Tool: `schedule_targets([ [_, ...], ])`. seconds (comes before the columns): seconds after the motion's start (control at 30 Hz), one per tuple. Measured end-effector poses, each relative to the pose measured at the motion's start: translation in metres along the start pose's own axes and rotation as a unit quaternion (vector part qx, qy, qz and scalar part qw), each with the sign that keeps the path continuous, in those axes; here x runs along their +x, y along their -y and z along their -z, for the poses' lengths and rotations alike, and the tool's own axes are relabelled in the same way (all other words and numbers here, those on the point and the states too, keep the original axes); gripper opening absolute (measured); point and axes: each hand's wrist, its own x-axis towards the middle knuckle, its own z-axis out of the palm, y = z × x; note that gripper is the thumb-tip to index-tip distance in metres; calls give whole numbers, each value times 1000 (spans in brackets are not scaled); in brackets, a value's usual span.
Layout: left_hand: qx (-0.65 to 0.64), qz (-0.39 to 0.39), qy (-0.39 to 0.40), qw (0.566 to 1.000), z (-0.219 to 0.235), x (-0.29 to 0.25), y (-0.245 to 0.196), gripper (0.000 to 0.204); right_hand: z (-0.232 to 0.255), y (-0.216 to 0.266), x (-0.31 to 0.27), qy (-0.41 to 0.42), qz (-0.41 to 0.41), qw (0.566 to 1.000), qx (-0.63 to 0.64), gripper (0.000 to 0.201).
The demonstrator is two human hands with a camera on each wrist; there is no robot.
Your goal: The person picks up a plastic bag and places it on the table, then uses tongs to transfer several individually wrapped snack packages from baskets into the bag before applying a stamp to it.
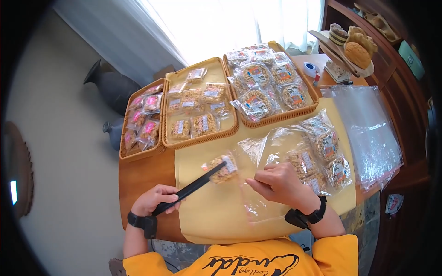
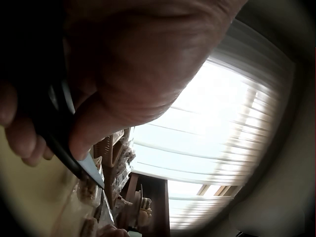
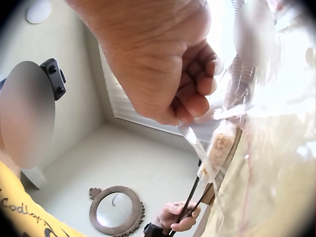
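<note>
My left hand (image 1: 161,199) grips black tongs (image 1: 189,189) whose tips pinch a small clear packet (image 1: 231,166) of puffed snack with a white label. The packet is at the opening side of a large clear plastic bag (image 1: 251,195), overlapping its edge in the head view. With curled fingers, my right hand (image 1: 282,182) pinches the bag's film; in the right wrist view a strip of film (image 3: 193,137) runs from the fingertips. Several packets of round snack cakes (image 1: 328,146) and square ones (image 1: 301,162) lie in the bag, partly behind the right hand.
Three wicker trays hold packets: a narrow left tray (image 1: 163,146), a middle tray (image 1: 216,134) and a right tray (image 1: 276,118). A stack of clear bags (image 1: 373,133) lies at the right. Behind it are a tape roll (image 1: 311,69) and a wooden stand with bread (image 1: 358,56).
</note>
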Motion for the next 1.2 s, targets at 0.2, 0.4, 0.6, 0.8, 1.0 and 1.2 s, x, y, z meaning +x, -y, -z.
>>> schedule_targets([
  [0.2,-30,-65,-104,992,23,-14,-18,29,-2,-1,0,24,-16,1000,5,36],
  [0.4,-40,-165,-147,974,31,37,-81,30,-1,-2,-1,38,-32,999,2,32],
  [0.6,-19,-151,-227,962,37,44,-79,29,0,-4,-3,22,-37,999,3,32],
  [0.8,42,-100,-175,979,11,2,-46,29,1,-2,-3,27,-33,999,-14,34],
  [1.0,119,6,-33,992,-26,5,-30,31,-3,-3,-4,-45,16,999,3,37],
  [1.2,178,39,41,982,-76,51,-44,34,-6,-4,-5,-71,31,997,5,36],
])
